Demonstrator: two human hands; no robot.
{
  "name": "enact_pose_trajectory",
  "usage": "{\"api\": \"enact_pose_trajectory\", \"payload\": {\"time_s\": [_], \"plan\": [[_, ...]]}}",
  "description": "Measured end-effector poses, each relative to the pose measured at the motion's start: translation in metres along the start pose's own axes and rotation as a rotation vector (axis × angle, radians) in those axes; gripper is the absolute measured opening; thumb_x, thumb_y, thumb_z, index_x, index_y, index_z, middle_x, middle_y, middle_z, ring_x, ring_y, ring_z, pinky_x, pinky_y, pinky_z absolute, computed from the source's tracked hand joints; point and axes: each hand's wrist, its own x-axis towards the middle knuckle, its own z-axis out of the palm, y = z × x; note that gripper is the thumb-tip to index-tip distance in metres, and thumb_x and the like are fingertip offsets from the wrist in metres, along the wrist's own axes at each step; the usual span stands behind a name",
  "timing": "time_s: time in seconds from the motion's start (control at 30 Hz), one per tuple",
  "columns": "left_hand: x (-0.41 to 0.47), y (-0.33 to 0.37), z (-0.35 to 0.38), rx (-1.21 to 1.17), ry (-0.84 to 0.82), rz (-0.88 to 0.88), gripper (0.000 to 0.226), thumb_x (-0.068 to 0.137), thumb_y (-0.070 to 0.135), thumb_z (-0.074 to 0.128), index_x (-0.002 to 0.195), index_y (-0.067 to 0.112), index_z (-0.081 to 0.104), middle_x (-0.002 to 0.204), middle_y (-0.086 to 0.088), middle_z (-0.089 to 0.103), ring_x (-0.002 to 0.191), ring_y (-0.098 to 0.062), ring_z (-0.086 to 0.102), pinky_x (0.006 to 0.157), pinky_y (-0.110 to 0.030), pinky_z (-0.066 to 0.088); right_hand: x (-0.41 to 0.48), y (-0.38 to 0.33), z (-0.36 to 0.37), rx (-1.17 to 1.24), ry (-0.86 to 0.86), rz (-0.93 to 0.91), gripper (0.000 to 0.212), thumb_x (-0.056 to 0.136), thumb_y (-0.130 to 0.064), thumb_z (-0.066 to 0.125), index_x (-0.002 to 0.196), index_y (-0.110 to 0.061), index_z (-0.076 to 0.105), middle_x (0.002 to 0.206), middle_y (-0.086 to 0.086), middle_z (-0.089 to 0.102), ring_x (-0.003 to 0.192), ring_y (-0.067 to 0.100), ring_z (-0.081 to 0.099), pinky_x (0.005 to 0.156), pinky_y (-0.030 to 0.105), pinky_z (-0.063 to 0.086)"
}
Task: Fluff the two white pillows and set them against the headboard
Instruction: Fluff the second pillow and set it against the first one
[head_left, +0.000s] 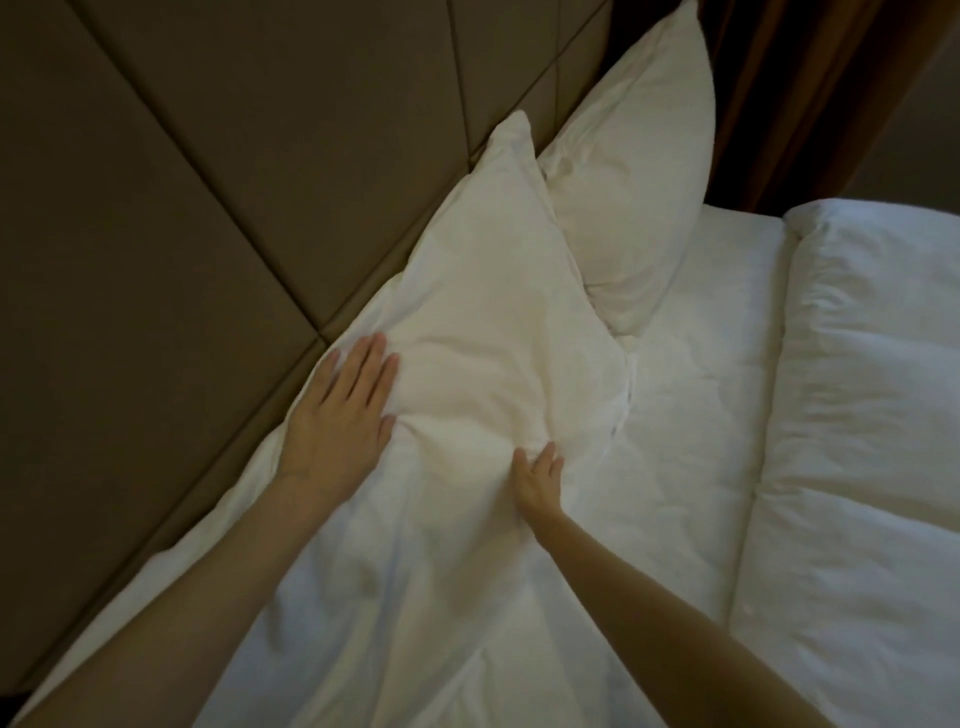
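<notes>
Dim room, low light all round. The near pillow (498, 322) catches a soft warm glow at its middle; the duvet (857, 415) at the right reads cooler, bluish. The padded headboard (156, 182) sits murky brown. Corners darken, lines bow with wide-angle distortion, detail soft and slightly smeared throughout.

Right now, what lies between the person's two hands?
In the head view, only the near pillow: left hand and right hand both press its bunched lower end.

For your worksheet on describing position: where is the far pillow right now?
The far pillow stands upper centre-right, propped against the headboard, just behind the near pillow.
</notes>
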Motion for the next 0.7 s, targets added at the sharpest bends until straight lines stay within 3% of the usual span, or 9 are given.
{"api": "enact_pose_trajectory", "payload": {"time_s": [0.17,0.23,0.33,0.37,0.47,0.57,0.7], "plan": [[-0.03,-0.01,-0.007,0.025,0.003,-0.048,0.056,0.099,0.029,0.032,0.147,0.0,0.025,0.156,-0.018,0.025,0.145,-0.028,0.021,0.118,-0.046,0.017,-0.023,0.036,0.012,0.165,-0.205,0.27,0.08,0.094,-0.055,0.033,0.152,-0.014,-0.005,0.16,0.013,0.011,0.144,0.034,0.021,0.116,0.045,0.023],[-0.043,-0.01,-0.008,0.042,0.049,-0.06,0.051,0.098,0.019,0.028,0.144,-0.002,0.031,0.153,-0.019,0.032,0.143,-0.03,0.028,0.116,-0.046,0.02,-0.036,0.05,0.019,0.146,-0.307,0.349,0.082,0.09,-0.06,0.035,0.152,-0.017,0.002,0.159,0.011,0.017,0.142,0.032,0.027,0.114,0.045,0.027],[-0.064,0.0,-0.011,0.118,0.092,0.031,0.057,0.091,0.011,0.013,0.144,-0.003,0.028,0.153,-0.019,0.031,0.144,-0.031,0.024,0.117,-0.048,0.011,-0.05,0.066,0.024,0.131,-0.44,0.401,0.08,0.089,-0.059,0.04,0.15,-0.013,0.018,0.155,0.011,0.027,0.14,0.031,0.032,0.114,0.045,0.028],[-0.076,0.006,-0.014,0.132,0.1,0.081,0.058,0.09,0.01,0.013,0.143,-0.003,0.03,0.152,-0.019,0.033,0.143,-0.032,0.024,0.117,-0.049,0.01,-0.056,0.07,0.026,0.122,-0.478,0.406,0.077,0.09,-0.057,0.042,0.148,-0.012,0.02,0.155,0.011,0.028,0.14,0.031,0.031,0.115,0.045,0.027],[-0.104,0.029,-0.011,0.026,0.113,0.179,0.049,0.089,0.009,0.03,0.132,0.001,0.053,0.142,-0.018,0.049,0.135,-0.032,0.042,0.112,-0.052,0.028,-0.066,0.078,0.029,0.122,-0.531,0.435,0.074,0.091,-0.053,0.044,0.148,-0.01,0.023,0.155,0.01,0.027,0.14,0.032,0.031,0.115,0.045,0.027],[-0.13,0.024,-0.003,-0.012,-0.008,0.182,0.052,0.089,0.029,0.039,0.135,0.009,0.052,0.147,-0.012,0.043,0.137,-0.028,0.039,0.111,-0.051,0.029,-0.079,0.077,0.043,0.117,-0.467,0.434,0.07,0.093,-0.051,0.042,0.148,-0.012,0.022,0.154,0.011,0.028,0.139,0.033,0.032,0.112,0.045,0.03],[-0.141,-0.006,0.006,-0.006,-0.031,0.037,0.058,0.092,0.031,0.032,0.146,0.011,0.034,0.156,-0.009,0.027,0.143,-0.026,0.028,0.115,-0.045,0.021,-0.082,0.065,0.058,0.153,-0.138,0.31,0.063,0.096,-0.042,0.036,0.146,-0.006,0.027,0.148,0.019,0.037,0.123,0.034,0.044,0.103,0.038,0.039]]}}
